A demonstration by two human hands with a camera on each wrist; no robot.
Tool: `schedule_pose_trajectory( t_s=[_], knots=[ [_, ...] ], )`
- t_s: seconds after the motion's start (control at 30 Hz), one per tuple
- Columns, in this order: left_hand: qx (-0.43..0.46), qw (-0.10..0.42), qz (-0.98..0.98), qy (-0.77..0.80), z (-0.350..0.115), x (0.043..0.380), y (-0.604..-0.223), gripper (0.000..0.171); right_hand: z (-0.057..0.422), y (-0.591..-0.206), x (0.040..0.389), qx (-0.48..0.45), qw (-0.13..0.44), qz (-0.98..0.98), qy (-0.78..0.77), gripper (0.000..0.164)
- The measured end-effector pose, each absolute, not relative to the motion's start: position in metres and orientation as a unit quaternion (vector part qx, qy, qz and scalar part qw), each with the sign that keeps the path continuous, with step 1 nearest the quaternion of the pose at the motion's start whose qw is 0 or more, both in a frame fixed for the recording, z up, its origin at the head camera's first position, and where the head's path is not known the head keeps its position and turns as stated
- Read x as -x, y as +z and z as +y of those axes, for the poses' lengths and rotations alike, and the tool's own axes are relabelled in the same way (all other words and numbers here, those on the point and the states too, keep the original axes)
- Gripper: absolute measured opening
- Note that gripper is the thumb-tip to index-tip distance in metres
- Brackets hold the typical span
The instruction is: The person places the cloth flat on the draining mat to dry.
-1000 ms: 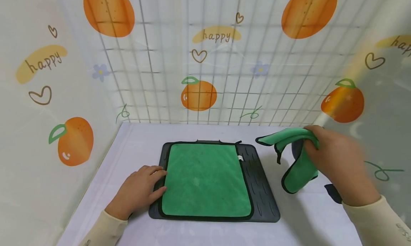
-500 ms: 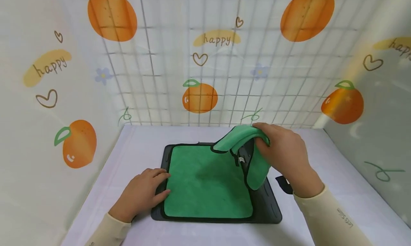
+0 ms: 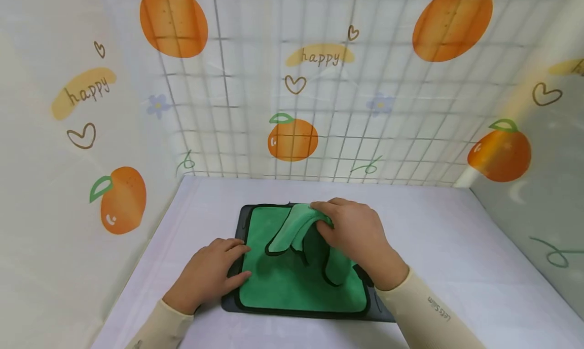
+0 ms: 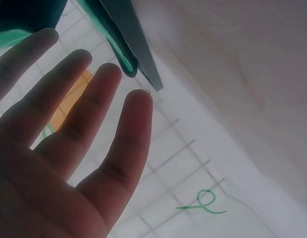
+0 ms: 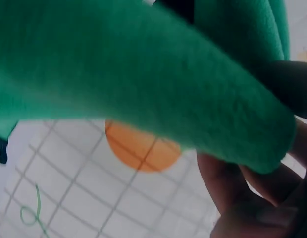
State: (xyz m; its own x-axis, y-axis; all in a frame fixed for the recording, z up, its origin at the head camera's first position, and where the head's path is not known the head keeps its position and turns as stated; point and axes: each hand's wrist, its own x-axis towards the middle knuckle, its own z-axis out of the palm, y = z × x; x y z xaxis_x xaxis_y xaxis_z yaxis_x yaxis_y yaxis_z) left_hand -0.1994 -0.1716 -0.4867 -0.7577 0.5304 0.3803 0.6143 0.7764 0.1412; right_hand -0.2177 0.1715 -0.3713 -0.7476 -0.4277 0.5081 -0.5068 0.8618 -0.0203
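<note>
Holding green cloth (image 3: 292,230), "happy" print (image 3: 320,56) behind

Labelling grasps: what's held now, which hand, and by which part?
The right hand grips the bunched green cloth near its middle, ends hanging down. The left hand holds nothing.

Drooping green cloth (image 3: 300,222), black-edged, held over flat, black-edged green towel (image 3: 283,288); dark board (image 3: 231,302) underneath

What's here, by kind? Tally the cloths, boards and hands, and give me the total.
Cloths: 2 (flat green cloth, held green cloth)
Boards: 1 (dark board)
Hands: 2 (left hand, right hand)
Total: 5
</note>
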Motion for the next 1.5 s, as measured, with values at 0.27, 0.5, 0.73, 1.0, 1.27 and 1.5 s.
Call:
schedule_pose_trajectory(
  t_s=[0.27,0.5,0.73,1.0,1.27,1.5],
  knots=[
    [0.316,0.163,-0.926,-0.125,-0.169,0.203,-0.486,0.051,0.15,-0.393,0.215,-0.274,0.201,-0.939,0.054,0.039],
    [0.321,0.15,-0.927,-0.126,-0.167,0.205,-0.484,0.049,0.149,-0.405,0.214,-0.285,0.172,-0.943,0.023,0.044],
    [0.333,0.154,-0.922,-0.121,-0.162,0.203,-0.483,0.047,0.168,-0.407,0.2,-0.298,0.219,-0.928,0.042,0.077],
    [0.344,0.177,-0.917,-0.098,-0.157,0.204,-0.464,0.053,0.155,-0.399,0.175,-0.355,0.313,-0.874,0.106,0.029],
    [0.379,0.097,-0.92,-0.036,-0.128,0.23,-0.452,0.034,0.131,-0.424,0.176,-0.366,0.19,-0.91,0.038,0.03],
    [0.383,0.013,-0.923,-0.043,-0.113,0.234,-0.453,0.035,0.119,-0.442,0.179,-0.34,0.146,-0.929,0.036,0.033]
  ],
)
